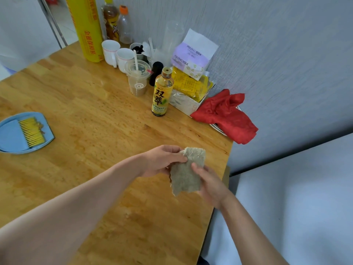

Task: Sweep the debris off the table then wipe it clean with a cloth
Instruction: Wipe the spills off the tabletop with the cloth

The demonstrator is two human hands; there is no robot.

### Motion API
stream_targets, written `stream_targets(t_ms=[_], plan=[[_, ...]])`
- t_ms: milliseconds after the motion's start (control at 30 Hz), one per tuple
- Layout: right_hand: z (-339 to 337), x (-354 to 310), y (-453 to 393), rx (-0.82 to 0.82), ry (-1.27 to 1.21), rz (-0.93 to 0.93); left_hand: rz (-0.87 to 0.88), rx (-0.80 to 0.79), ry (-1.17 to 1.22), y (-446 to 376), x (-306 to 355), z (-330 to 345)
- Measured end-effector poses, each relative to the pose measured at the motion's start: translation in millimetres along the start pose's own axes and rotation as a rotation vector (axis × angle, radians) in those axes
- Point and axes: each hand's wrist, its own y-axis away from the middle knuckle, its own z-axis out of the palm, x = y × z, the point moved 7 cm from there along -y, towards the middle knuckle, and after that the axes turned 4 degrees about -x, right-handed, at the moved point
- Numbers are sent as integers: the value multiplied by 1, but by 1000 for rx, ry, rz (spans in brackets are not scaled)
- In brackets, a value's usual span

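Note:
A fuzzy beige-grey cloth (188, 172) hangs folded above the right part of the wooden table (91, 104). My left hand (160, 161) pinches its upper left corner, and my right hand (210, 182) grips its right side, thumb on the front. At the table's left edge lies a blue dustpan (11, 138) with a small brush (32, 133) resting in it, yellow bristles pointing right, a little brownish debris beside the bristles.
Along the wall stand a yellow wrap roll (87, 27), bottles, two white mugs (110, 51), an iced-drink cup (138, 78), a yellow tea bottle (162, 92), tissue packs (193, 52) and a box. A red cloth (227, 115) drapes over a plate at the right edge.

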Motion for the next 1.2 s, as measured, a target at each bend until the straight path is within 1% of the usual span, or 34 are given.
stream_targets(t_ms=[33,67,100,167,200,267,300,333,367,433,500,533,600,633,667,700,733,800,867,900,967,1000,1033,1100,1133,1167,1200], plan=[[-3,4,-1,30,-6,6,-7,73,-135,-4,1,-5],[-12,6,-1,119,-34,-5,-11,172,-300,-7,4,-13],[-26,6,1,243,-54,-23,-22,282,-453,-9,7,-23],[-65,-1,10,510,10,-70,-52,453,-639,-9,12,-43],[-87,-11,16,649,114,-107,-87,505,-725,-11,13,-55],[-124,-37,25,901,449,-165,-229,546,-930,-19,8,-78],[-136,-50,22,973,622,-183,-312,550,-1007,-23,5,-88],[-142,-59,11,995,775,-199,-388,550,-1036,-26,2,-96],[-145,-64,-4,981,907,-206,-448,553,-1032,-28,-2,-102],[-141,-58,-39,923,1109,-154,-516,549,-1034,-30,-4,-110],[-117,-47,-68,843,1199,-129,-523,526,-1047,-33,-4,-112],[-94,-39,-81,733,1224,-179,-524,520,-1048,-33,-3,-111],[-33,-23,-99,391,1319,-235,-535,535,-1057,-33,-2,-112],[-13,-19,-101,272,1409,-238,-546,540,-1059,-32,-1,-113],[-13,-20,-101,248,1505,-233,-556,535,-1055,-33,-2,-113],[-24,-29,-98,308,1548,-223,-559,530,-1055,-33,-1,-113],[-50,-37,-93,417,1550,-195,-560,526,-1062,-33,-1,-112],[-114,-55,-78,662,1408,-140,-567,522,-1063,-33,-1,-111],[-157,-67,-67,816,1222,-146,-583,516,-1074,-34,-1,-112],[-163,-70,-64,871,1171,-162,-592,513,-1080,-35,-1,-111],[-148,-66,-71,943,1137,-171,-608,507,-1075,-38,-2,-114],[-131,-61,-77,939,1144,-188,-614,504,-1074,-39,-2,-115],[-107,-55,-85,900,1161,-216,-616,503,-1078,-40,-1,-116],[-56,-39,-105,702,1226,-271,-610,500,-1077,-40,-3,-116],[-39,-33,-114,604,1259,-266,-601,500,-1067,-40,-4,-117],[-29,-31,-119,537,1278,-264,-584,506,-1046,-39,-4,-119],[-33,-33,-119,519,1287,-242,-556,527,-1017,-37,-2,-121]])
